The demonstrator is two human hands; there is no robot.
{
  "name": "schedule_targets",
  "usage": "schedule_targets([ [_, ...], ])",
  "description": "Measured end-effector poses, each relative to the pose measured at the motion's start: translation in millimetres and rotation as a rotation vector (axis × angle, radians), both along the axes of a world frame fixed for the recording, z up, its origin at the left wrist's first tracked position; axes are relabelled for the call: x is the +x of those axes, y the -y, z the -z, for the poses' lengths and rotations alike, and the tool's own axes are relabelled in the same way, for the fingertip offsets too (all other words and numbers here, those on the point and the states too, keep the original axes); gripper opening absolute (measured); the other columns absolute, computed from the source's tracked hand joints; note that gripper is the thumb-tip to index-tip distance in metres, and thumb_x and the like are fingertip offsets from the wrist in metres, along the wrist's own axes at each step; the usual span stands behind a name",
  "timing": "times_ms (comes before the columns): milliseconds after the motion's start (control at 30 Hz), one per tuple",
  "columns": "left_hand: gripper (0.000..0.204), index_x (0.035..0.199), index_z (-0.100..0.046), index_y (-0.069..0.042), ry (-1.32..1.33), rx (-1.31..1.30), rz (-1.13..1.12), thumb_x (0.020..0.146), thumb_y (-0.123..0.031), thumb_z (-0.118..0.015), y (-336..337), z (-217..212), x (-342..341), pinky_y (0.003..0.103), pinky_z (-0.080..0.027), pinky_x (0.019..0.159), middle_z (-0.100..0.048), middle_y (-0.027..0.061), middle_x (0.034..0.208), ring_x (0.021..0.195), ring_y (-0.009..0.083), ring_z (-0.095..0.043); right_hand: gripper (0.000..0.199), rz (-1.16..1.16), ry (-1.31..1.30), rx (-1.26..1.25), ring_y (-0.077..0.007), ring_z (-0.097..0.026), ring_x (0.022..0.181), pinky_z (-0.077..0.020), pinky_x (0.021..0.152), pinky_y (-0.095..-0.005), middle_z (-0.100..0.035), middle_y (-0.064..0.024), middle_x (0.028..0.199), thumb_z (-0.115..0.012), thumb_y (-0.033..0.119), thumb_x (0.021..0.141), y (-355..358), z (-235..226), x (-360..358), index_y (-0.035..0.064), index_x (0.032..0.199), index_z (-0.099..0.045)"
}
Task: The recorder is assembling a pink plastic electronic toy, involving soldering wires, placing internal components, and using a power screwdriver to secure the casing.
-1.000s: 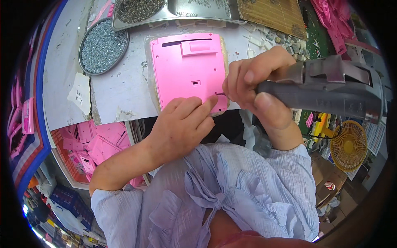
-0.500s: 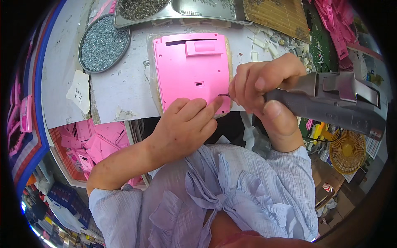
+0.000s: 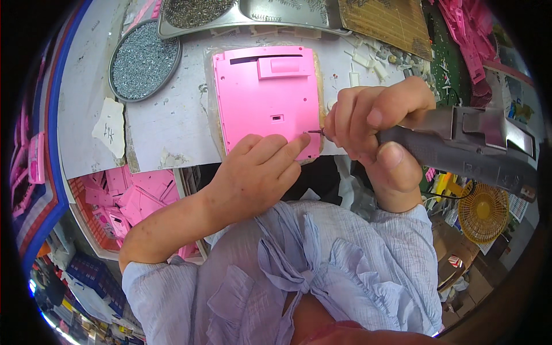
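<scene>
Head view, working left to right. Far out to the left of my left hand, a crate of pink plastic parts point(image 3: 123, 201) sits below the bench edge. Up and left of that hand, a round tray of small screws point(image 3: 144, 57) rests on the white bench top point(image 3: 86, 86), with a torn scrap of paper point(image 3: 109, 126) lying between tray and bench edge.

My left hand point(image 3: 256, 175) lies on the near edge of the pink plastic cover point(image 3: 267, 98), fingers curled, index fingertip pressing the lower right corner. It pins the cover flat and grasps nothing. The cover lies face-down on a worn pad, directly ahead of both hands.

Just right of that fingertip, the driver's bit touches the cover's right corner. My right hand point(image 3: 376, 132) is wrapped tight around the grey electric screwdriver point(image 3: 466, 146), thumb and fingers closed near its nose; the body runs off to the right.

Beyond the right hand, a metal tray point(image 3: 287, 8) and a brown slatted board point(image 3: 385, 20) sit at the far edge of the bench. Below the screwdriver's body, a small yellow fan point(image 3: 483, 213).
</scene>
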State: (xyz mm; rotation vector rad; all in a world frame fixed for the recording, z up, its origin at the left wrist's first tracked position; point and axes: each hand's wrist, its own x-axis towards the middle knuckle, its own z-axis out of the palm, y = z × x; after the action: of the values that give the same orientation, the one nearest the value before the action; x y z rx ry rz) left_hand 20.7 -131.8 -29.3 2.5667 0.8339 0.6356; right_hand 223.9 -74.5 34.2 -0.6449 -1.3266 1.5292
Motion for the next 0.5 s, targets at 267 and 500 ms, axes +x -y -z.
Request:
schedule_targets([
  [267,0.015,0.086,-0.061,-0.008,0.030,0.044,-0.009,0.074,-0.017,-0.066,-1.5,3.0,0.6,0.034,-0.046,0.077,-0.066,0.0095,0.124,0.095,0.0196,-0.058,0.038,-0.048,0.009,0.029,-0.0146,-0.046,0.056,-0.0410,0.055,-0.0338,-0.046,0.0009,0.062,-0.075,0.036,0.092,-3.3,3.6,2.4,0.0104,0.104,-0.050],
  [500,0.015,0.087,-0.060,-0.008,0.059,0.090,-0.008,0.073,-0.016,-0.063,-1.3,6.9,-0.4,0.032,-0.044,0.076,-0.066,0.0092,0.126,0.091,0.0168,-0.057,0.039,-0.014,-0.014,0.019,-0.0140,-0.046,0.056,-0.0414,0.055,-0.0335,-0.047,0.0008,0.062,-0.075,0.037,0.092,-0.9,3.4,-2.2,0.0098,0.105,-0.050],
])
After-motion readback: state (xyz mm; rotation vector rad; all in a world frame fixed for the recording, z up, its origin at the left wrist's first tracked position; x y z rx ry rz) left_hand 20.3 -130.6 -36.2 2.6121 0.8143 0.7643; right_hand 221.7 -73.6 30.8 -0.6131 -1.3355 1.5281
